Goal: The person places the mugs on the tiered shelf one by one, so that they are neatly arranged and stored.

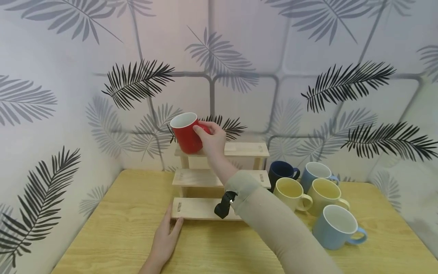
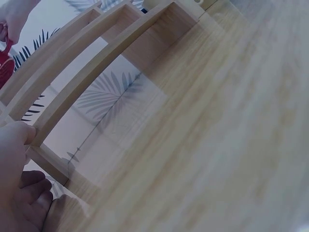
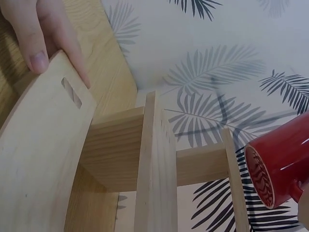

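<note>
A red mug (image 1: 186, 137) with a white inside is held by its handle in my right hand (image 1: 213, 140), at the left end of the stand's top tier. In the right wrist view, the mug's base (image 3: 260, 176) is apart from the top board, in the air. The three-tier wooden stand (image 1: 200, 208) stands on the table near the wall. My left hand (image 1: 165, 239) grips the left end of its lowest tier, thumb at the front edge and fingers along the side. The left wrist view shows those fingers (image 2: 36, 191) beside the stand's end leg.
Right of the stand several mugs stand on the wooden table (image 1: 113, 228): a dark blue mug (image 1: 273, 177), two yellow mugs (image 1: 286, 196) and two light blue mugs (image 1: 328, 232). Behind is a leaf-patterned wall (image 1: 246, 102). A black band (image 1: 224, 205) hangs at my right wrist.
</note>
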Tool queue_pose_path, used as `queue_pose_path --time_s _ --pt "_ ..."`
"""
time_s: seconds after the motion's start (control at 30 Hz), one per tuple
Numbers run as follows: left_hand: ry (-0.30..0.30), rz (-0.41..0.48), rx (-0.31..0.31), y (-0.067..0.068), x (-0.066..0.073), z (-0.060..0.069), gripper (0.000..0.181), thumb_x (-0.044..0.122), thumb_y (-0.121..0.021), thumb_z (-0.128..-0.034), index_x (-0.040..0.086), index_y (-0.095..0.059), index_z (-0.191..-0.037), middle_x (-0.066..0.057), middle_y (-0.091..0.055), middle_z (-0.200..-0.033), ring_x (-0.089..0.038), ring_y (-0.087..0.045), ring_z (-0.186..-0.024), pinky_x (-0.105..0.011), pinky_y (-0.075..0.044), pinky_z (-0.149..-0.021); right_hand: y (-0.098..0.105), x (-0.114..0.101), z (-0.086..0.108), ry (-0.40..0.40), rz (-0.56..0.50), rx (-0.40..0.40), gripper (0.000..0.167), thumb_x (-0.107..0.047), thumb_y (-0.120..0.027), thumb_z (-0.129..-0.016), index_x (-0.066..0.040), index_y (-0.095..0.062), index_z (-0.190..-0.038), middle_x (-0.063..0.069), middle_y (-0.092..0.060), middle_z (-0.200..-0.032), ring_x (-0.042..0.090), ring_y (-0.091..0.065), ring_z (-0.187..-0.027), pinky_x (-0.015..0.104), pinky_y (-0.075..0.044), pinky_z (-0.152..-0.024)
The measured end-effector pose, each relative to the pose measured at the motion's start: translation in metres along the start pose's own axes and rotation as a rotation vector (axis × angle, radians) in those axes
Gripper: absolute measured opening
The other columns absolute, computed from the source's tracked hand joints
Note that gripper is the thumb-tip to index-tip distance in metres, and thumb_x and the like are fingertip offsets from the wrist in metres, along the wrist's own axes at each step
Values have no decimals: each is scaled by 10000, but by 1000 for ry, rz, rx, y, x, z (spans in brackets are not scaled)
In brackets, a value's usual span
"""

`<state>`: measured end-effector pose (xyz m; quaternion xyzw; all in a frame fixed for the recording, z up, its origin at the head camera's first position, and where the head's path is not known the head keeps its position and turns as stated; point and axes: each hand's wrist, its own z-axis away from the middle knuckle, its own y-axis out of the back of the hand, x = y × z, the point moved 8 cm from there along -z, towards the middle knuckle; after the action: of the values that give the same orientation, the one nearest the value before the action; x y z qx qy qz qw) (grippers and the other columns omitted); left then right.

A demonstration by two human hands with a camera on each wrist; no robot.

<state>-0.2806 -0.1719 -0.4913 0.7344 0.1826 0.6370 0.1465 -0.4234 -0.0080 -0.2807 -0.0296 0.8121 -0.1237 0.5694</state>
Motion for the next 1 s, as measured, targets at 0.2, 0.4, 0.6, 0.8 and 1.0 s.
queue_pose_path --time_s 0.2,0.4,0.6,0.8,1.0 --pt "6 -12 7 1 0 2 735 466 -432 -999 91 -108 -1541 -172 -175 -1560 -368 -178 -1409 -531 -170 -1124 -8 11 -5 -22 14 -10 214 -146 -748 -847 -103 -705 -1052 33 -697 -1002 203 -623 -954 337 -548 -814" --pt "0 -16 1 1 1 1 738 467 -429 -1000 80 -107 -1539 -185 -169 -1559 -379 -179 -1406 -536 -170 -1123 -10 17 -10 -16 44 -6 218 -160 -742 -854 -94 -700 -1058 42 -699 -1012 210 -628 -958 342 -542 -829" --pt "5 -14 -5 0 0 0 737 474 -418 -1001 95 -91 -1542 -182 -161 -1561 -382 -177 -1405 -542 -171 -1119 -11 17 -20 7 99 -84 227 -137 -739 -855 -61 -688 -1063 68 -703 -1005 176 -635 -933 292 -548 -804" --pt "1 -26 3 0 0 -1 730 470 -423 -1001 98 -104 -1542 -178 -179 -1558 -379 -189 -1403 -541 -176 -1120 -8 16 -31 -28 128 -180 225 -103 -720 -866 -34 -668 -1074 100 -697 -1024 172 -658 -860 338 -578 -715" --pt "4 -32 -5 -1 -2 0 734 480 -410 -1002 93 -97 -1542 -183 -170 -1559 -392 -179 -1403 -556 -176 -1114 -6 14 -38 -18 204 -268 203 -61 -680 -888 -4 -623 -1075 140 -657 -1079 227 -650 -942 472 -556 -780"
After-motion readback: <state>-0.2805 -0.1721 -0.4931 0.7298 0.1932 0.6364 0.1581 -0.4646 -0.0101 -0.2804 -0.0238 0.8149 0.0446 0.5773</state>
